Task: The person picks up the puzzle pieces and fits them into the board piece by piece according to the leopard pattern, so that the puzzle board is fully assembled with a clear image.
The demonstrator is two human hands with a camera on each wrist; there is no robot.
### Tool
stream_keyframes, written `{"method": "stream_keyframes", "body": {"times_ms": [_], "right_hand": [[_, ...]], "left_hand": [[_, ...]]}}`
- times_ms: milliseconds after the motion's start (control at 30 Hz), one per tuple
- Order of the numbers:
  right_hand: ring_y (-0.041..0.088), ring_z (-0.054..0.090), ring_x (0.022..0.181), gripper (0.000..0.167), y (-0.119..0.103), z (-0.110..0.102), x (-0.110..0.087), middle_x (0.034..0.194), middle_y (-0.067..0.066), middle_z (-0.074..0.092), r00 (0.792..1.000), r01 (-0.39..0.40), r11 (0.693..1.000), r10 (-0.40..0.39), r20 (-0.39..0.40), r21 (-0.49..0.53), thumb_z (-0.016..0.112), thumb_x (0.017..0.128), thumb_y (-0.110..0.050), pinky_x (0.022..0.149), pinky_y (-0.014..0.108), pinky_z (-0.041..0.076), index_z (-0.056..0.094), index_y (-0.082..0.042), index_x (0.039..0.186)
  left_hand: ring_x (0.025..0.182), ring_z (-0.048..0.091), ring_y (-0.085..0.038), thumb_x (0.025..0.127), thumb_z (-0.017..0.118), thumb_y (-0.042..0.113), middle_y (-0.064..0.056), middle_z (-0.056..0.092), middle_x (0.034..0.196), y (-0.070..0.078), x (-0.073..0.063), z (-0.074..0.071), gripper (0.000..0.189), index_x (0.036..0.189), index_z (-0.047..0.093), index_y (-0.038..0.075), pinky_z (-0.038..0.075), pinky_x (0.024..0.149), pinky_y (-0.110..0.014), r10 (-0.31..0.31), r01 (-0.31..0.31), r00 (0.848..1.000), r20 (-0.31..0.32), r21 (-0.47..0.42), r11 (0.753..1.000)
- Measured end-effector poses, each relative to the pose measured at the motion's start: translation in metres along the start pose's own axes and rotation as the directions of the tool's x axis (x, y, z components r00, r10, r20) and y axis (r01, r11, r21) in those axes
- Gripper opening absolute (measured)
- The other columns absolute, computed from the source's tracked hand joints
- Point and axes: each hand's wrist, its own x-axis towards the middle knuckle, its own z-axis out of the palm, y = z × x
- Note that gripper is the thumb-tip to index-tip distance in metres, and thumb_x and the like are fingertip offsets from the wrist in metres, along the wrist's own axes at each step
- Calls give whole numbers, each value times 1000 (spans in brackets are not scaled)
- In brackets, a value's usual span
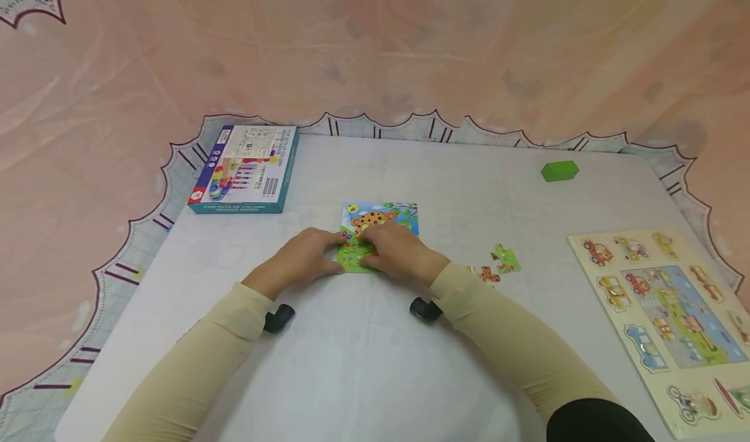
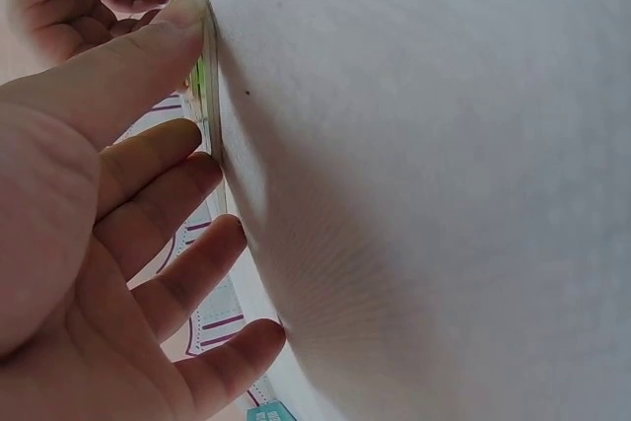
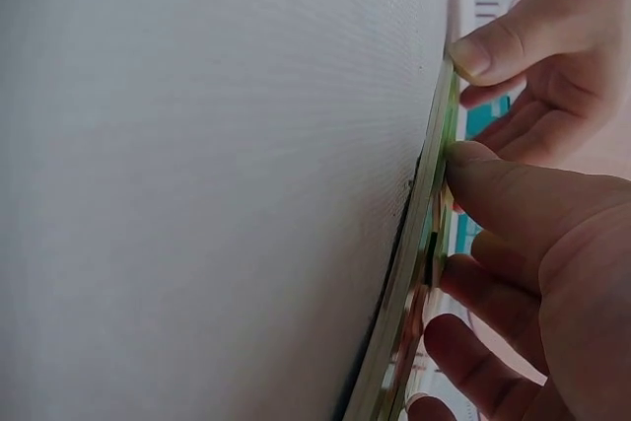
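Observation:
A small jigsaw puzzle board (image 1: 409,215) with a spotted cartoon animal on blue and green lies flat on the white table. My left hand (image 1: 301,256) is at its left edge, thumb against the near corner. In the left wrist view the other fingers (image 2: 187,278) spread loosely along the table. Over the board's middle, my right hand (image 1: 398,250) rests thumb and fingertips on the picture, hiding part of it. The right wrist view shows the right thumb (image 3: 493,170) touching the board's edge. Loose puzzle pieces (image 1: 507,258) lie to the right.
A boxed set (image 1: 252,168) stands at the back left of the table (image 1: 351,377). At the back right is a green block (image 1: 559,170). A wooden vehicle puzzle (image 1: 609,325) lies along the right side. Patterned cloth (image 1: 375,58) hangs behind.

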Motion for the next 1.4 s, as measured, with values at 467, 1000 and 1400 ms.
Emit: {"method": "stream_keyframes", "body": {"times_ms": [467,1000,1400], "right_hand": [[24,61,110,34,1,1,4,118,5,69,998,67,997,-67,-3,-24,71,94,-24,100,38,46,68,-5,122],[24,61,114,29,2,2,7,121,5,68,997,74,997,-74,7,-15,66,95,-14,103,39,45,67,-5,122],[25,59,119,34,3,0,8,125,8,67,998,68,997,-69,5,39,67,94,-11,109,40,40,65,-2,126]], "left_hand": [[130,49,-36,87,80,22,-15,59,138,2,-1,-1,59,139,59,4,39,110,-49,-12,12,1000,5,-4,1000],[131,48,-35,88,80,23,-14,58,140,2,-1,-1,59,140,58,5,38,111,-49,-26,26,1000,15,-13,1000],[130,49,-35,88,80,23,-14,59,138,1,0,0,59,140,59,6,38,111,-48,-22,22,1000,15,-6,1000]]}}
